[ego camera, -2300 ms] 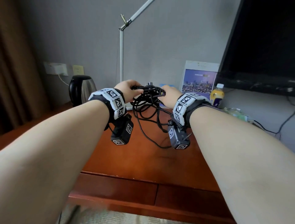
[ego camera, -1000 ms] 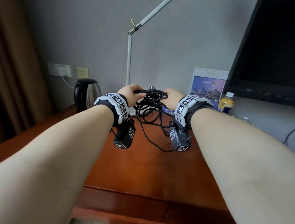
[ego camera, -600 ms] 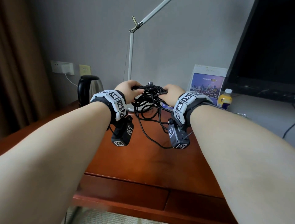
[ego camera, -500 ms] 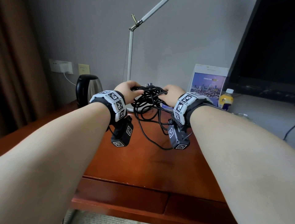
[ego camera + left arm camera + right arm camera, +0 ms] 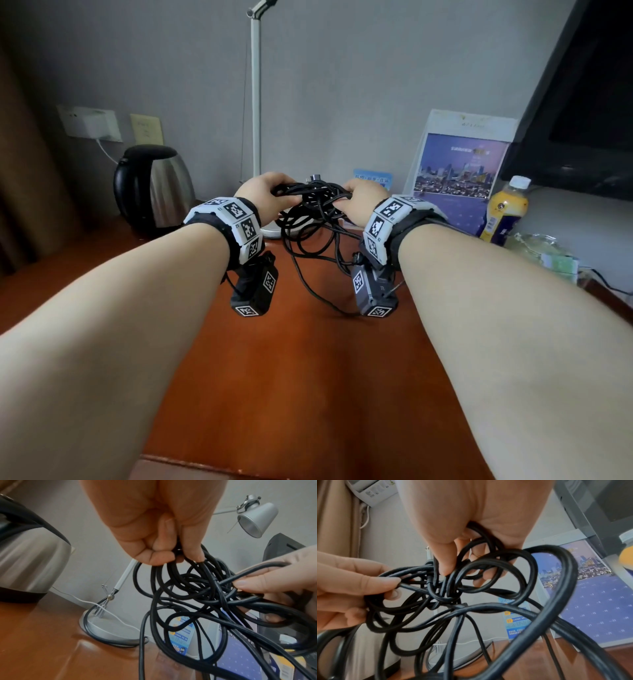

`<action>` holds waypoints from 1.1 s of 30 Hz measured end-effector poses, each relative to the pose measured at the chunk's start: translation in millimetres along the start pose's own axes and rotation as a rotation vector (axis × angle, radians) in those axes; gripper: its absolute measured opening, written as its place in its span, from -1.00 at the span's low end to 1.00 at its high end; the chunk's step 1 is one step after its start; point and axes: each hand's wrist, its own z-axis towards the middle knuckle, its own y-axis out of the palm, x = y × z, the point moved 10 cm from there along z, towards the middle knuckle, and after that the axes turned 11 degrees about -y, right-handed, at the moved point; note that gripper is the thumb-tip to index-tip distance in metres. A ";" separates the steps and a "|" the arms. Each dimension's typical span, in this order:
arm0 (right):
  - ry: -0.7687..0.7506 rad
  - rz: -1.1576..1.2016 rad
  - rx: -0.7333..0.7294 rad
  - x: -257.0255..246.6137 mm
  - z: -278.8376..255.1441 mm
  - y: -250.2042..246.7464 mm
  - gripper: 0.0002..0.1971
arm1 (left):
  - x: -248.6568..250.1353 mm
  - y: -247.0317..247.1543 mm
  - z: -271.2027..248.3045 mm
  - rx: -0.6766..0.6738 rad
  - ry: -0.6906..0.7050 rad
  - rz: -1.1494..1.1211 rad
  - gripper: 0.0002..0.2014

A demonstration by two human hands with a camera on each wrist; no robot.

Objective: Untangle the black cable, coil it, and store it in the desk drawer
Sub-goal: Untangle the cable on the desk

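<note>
The black cable (image 5: 313,212) is a tangled bundle held up over the back of the wooden desk (image 5: 308,377), with loops hanging down to the desktop. My left hand (image 5: 265,197) grips the bundle's left side. In the left wrist view its fingers (image 5: 163,555) are curled round several strands of the cable (image 5: 197,595). My right hand (image 5: 359,202) holds the right side. In the right wrist view its thumb and fingers (image 5: 447,566) pinch loops of the cable (image 5: 453,599) near a knot. Only a sliver below the desk's front edge shows.
A steel kettle (image 5: 154,188) stands at the back left, with a white desk lamp (image 5: 255,102) just behind the hands. A calendar card (image 5: 459,171), a yellow bottle (image 5: 503,209) and a plastic bag (image 5: 541,250) are at the right, under a dark screen (image 5: 582,102).
Both hands keep their hold on the tangle in about the same place. The head view has tilted up and moved closer, so the drawer fronts have nearly left the picture.
</note>
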 end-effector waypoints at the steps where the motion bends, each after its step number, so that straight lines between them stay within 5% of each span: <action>1: 0.002 0.009 0.010 0.1 -0.2 -2.9 -0.69 | 2.6 -0.6 0.9 0.003 0.004 0.000 -0.75; 20: -0.004 0.064 0.154 -9.0 -67.4 -48.0 -0.64 | 42.5 -17.7 -59.2 0.037 0.129 -0.012 -0.74; 33: 0.022 0.089 0.100 35.5 18.0 -11.1 -0.63 | 10.9 18.7 28.5 0.023 0.051 -0.032 -0.75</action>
